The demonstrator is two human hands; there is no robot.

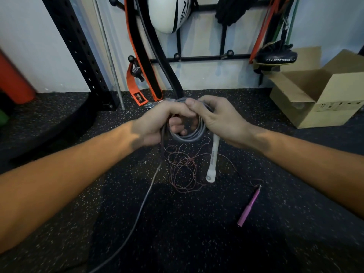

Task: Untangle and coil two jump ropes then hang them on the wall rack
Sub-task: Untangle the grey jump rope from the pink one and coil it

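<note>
The floor (78,194) is black rubber flecked with pale specks and meets a white wall (39,36). A black wall rack (206,58) with ball-tipped pegs is fixed low on the wall. From it hang one orange-and-black belt (137,56), one white ball (167,14) and some coloured bands (264,32). One black perforated upright (82,56) stands at the left and one open cardboard box (334,107) at the right.

There are two ropes. The grey rope (189,137) is wound into a coil held up over the floor between both hands. The left hand (157,123) has its grip curled round one side of the coil, and the right hand (218,119) has fingers and thumb closed on the top of it. One white handle (212,162) hangs below the coil. The thin red rope (183,170) lies in a loose tangle on the floor beneath, with one pink handle (249,206) lying to the right.

Only two handles show. A grey tail drops from the left hand and is cut off at the bottom edge. The fingers hide part of the coil.
</note>
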